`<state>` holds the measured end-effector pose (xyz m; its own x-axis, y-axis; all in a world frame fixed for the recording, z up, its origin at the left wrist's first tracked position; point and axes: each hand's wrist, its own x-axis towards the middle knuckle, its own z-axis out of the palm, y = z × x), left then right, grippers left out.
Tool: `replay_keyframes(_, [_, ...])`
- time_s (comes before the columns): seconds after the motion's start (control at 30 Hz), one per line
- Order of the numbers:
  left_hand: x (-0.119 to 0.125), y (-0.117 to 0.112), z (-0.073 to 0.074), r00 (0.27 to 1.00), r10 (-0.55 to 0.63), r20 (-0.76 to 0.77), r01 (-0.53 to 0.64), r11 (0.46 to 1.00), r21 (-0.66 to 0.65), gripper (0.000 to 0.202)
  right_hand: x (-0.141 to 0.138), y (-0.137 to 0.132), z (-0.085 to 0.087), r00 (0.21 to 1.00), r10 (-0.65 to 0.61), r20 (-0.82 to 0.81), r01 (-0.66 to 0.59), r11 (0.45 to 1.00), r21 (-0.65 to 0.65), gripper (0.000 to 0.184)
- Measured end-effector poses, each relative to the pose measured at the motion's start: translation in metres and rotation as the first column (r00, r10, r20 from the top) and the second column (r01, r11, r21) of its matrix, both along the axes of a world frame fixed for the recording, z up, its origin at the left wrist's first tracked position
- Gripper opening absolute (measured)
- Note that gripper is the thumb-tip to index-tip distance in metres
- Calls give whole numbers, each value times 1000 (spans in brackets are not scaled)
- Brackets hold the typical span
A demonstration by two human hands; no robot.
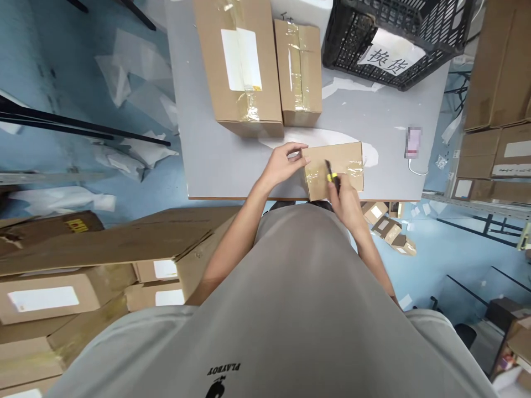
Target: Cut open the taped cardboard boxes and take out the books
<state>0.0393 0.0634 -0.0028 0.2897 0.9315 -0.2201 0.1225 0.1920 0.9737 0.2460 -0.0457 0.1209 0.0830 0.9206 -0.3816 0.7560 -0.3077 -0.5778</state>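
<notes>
The right hand (345, 203) has its grip closed around a cutter (332, 177) above the small carton (318, 178), at the grey desk's (224, 171) six-o'clock edge. Left hand (286, 164) touches the carton's nine-o'clock end, grip unclear; a blade slip could nick it. Sheets (139, 74) litter blue floor (83, 50) at ten.

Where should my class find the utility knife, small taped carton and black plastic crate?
Utility knife (332, 177): head view, its yellow band.
Small taped carton (317, 176): head view, left part of its top face.
Black plastic crate (347, 47): head view, its side wall.
</notes>
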Motion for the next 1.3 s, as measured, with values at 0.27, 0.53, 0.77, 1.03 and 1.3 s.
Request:
replay_keyframes(0.27, [-1, 8, -8, 999, -17, 35, 17, 1000, -3, 51, -43, 9, 3, 973, 181, 144, -168, 981, -102, 44])
replay_keyframes(0.53, [-3, 12, -9, 999, -36, 21, 36, 999, 10, 50, -59, 15, 14, 956, 197, 216, -157, 969, -192, 47])
replay_keyframes(0.77, [-2, 9, -14, 996, -7, 86, 8, 1000, -7, 47, -81, 28, 28, 900, 262, 349, -134, 926, -352, 44])
replay_keyframes(1.03, [2, -1, -16, 995, 64, 80, -60, 997, -54, 54, -103, 23, 36, 834, 330, 443, -76, 863, -500, 44])
replay_keyframes(1.3, [1, -3, -13, 999, 53, -4, -53, 999, -2, 54, -102, 14, 35, 875, 291, 387, -78, 873, -482, 50])
